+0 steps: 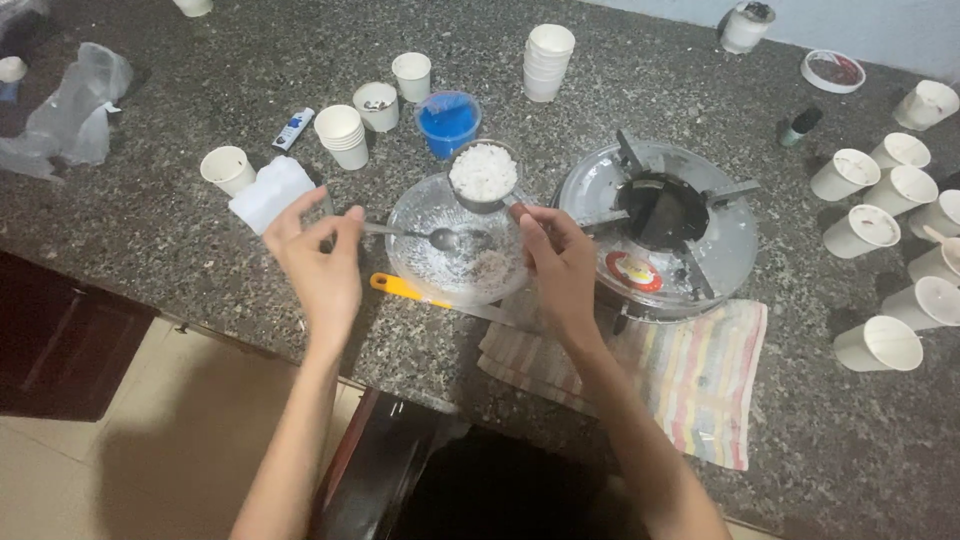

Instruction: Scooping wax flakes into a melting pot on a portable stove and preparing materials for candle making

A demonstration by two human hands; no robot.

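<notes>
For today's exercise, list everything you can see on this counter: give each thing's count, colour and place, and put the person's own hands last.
glass bowl: one, clear, centre of counter
small cup of white granules: one, held over the bowl's far rim
spoon: one, metal, tip in the bowl
blue tub: one, behind the bowl
paper cups: many, white, stacked and single behind the bowl, more at the right edge
gas burner: one, silver with black centre, right of the bowl
striped cloth: one, pastel, under the burner's near side
yellow-handled tool: one, near side of the bowl
plastic bag: one, clear, far left
left hand: holds the spoon
right hand: holds the small cup
</notes>
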